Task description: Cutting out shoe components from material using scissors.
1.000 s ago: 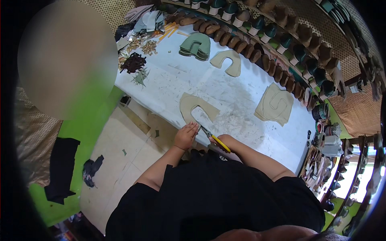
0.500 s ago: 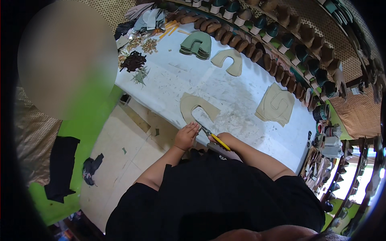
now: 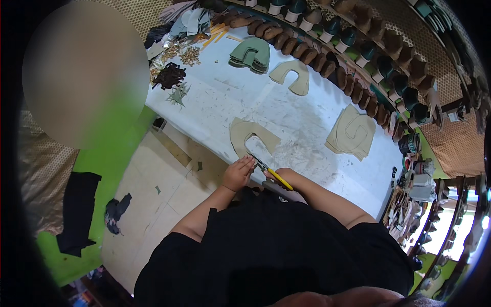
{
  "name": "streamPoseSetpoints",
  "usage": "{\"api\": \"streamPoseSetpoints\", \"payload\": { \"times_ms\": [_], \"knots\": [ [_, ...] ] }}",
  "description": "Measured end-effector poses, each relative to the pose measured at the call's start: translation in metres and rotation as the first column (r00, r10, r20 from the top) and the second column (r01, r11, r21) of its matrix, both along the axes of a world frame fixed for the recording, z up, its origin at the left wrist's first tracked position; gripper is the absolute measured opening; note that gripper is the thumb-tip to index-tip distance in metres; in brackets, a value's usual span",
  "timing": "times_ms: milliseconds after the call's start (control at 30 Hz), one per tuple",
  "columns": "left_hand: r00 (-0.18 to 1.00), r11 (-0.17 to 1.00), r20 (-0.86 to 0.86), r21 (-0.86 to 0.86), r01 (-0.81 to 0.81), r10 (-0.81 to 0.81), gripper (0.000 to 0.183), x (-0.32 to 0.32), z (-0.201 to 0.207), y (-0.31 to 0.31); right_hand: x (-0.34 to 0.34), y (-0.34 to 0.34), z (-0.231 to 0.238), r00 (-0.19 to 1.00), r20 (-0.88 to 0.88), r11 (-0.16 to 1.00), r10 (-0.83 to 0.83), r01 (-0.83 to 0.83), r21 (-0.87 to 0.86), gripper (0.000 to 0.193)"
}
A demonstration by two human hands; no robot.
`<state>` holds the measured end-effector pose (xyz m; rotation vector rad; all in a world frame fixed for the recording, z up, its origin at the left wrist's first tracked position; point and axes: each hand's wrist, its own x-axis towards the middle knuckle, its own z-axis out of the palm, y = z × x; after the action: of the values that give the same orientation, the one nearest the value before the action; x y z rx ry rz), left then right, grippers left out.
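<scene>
My left hand (image 3: 238, 174) is on the curved piece (image 3: 238, 137) on the counter (image 3: 209, 120) — my right hand (image 3: 287, 175) holds the scissors (image 3: 277, 177), tips at its edge.

Yellow tool handle (image 3: 281, 180); beige sheet (image 3: 239, 135); green stack (image 3: 255, 45); grey-smudged white tabletop (image 3: 215, 105)

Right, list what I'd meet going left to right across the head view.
Black cloth, crumpled dark cloth, dark brown pile, left hand, yellow-handled tool, stacked beige sheets with a curved outline.

Head-worn fisheye view, facing down, worktable (image 3: 215, 100) close below
</scene>
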<state>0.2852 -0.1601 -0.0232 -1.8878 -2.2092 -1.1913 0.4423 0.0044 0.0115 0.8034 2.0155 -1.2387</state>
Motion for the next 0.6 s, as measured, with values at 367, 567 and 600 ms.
{"api": "streamPoseSetpoints", "payload": {
  "times_ms": [367,567,600],
  "knots": [
    [0.999,0.999,0.021,0.016,-0.029,0.029,0.025,0.003,0.002,0.000,0.000,0.002,-0.007,0.999,-0.017,0.998,0.040,-0.039,0.051,0.092],
    [0.999,0.999,0.015,0.016,-0.030,0.029,0.026,0.004,0.003,-0.001,0.005,0.007,-0.009,0.999,-0.044,1.000,-0.005,0.005,0.012,0.082],
    [0.999,0.999,0.015,0.016,-0.031,0.031,0.026,0.004,0.002,-0.001,0.005,0.008,-0.005,0.999,0.004,0.997,-0.044,0.045,-0.062,0.080]
  ]
}}
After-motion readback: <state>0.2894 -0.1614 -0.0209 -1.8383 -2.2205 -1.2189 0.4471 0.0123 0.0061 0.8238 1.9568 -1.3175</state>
